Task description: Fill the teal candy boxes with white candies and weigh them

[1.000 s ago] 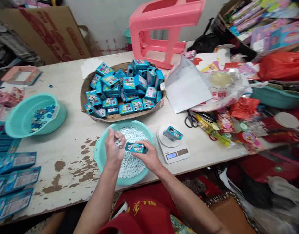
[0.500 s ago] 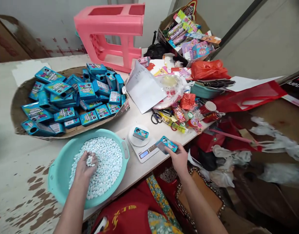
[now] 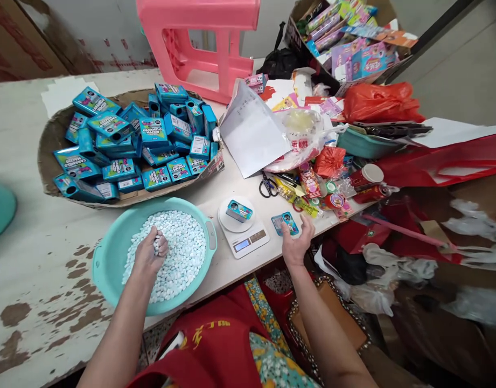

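My left hand (image 3: pixel 151 250) is closed over a few small white candies, above the heap of pale candies (image 3: pixel 183 253) in a turquoise basin (image 3: pixel 103 269). My right hand (image 3: pixel 298 242) has its fingers apart, the thumb overlapping the near edge of a small blue candy tin (image 3: pixel 290 222). That tin appears to rest on the table beside the scale. A second blue tin (image 3: pixel 238 211), with a dark round opening at one end, sits on the round plate of a white digital scale (image 3: pixel 251 245), between my hands.
A cut-down cardboard box (image 3: pixel 49 172) of several blue tins stands behind the basin. A pink plastic stool (image 3: pixel 223 59) lies on its side at the back. Scissors (image 3: pixel 267 186), a paper sheet (image 3: pixel 251 134), wrappers and a red bag (image 3: pixel 381 102) crowd the right.
My right hand has lowered the tin to the table right of the scale and opened its fingers. My left hand has closed more around its candies. The view has shifted.
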A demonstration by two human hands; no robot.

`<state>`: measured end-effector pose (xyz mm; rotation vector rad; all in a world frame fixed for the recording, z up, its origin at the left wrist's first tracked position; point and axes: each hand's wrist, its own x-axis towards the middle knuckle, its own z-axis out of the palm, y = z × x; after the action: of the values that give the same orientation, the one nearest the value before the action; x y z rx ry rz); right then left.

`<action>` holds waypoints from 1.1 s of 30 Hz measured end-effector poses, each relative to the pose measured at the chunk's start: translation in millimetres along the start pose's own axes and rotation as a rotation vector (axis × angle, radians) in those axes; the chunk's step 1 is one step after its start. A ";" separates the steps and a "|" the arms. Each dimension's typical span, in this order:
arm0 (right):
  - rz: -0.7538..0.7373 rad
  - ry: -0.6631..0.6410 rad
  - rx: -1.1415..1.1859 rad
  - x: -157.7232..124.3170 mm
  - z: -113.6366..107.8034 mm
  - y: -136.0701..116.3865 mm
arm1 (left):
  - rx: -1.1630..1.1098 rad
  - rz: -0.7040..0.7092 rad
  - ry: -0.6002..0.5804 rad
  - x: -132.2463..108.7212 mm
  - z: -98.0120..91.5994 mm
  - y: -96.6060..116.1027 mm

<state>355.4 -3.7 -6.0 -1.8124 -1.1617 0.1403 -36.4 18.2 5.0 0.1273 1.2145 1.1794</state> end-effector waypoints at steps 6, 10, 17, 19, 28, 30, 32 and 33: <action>-0.162 -0.382 0.086 0.0 54.7 -39.7 | 0.815 0.325 0.118 -8.0 8.6 -8.5; 0.003 -0.549 0.153 0.0 86.0 -50.4 | 1.005 0.465 0.274 -9.1 9.8 -11.6; -0.143 -0.499 0.299 7.2 60.6 -125.0 | 0.164 0.269 0.130 -35.2 48.7 0.3; -0.298 -0.545 0.322 4.1 52.0 -157.2 | -0.010 0.196 0.039 -46.3 65.0 9.9; -0.733 -0.790 0.093 -35.9 72.3 -218.2 | -0.530 0.101 0.008 -42.6 68.0 13.0; -0.765 -0.789 0.055 -39.6 74.6 -217.5 | -0.568 0.093 0.040 -38.1 60.0 10.8; -0.784 -0.796 0.017 -41.6 76.4 -215.5 | -0.572 0.044 0.115 -34.7 55.4 9.4; -0.783 -0.800 0.011 -42.2 77.1 -214.6 | -0.572 0.029 0.147 -33.4 54.4 8.8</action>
<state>152.2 36.2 98.3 -1.1649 -2.3367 0.4273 3.9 23.5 55.0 -0.3771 0.9581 1.5372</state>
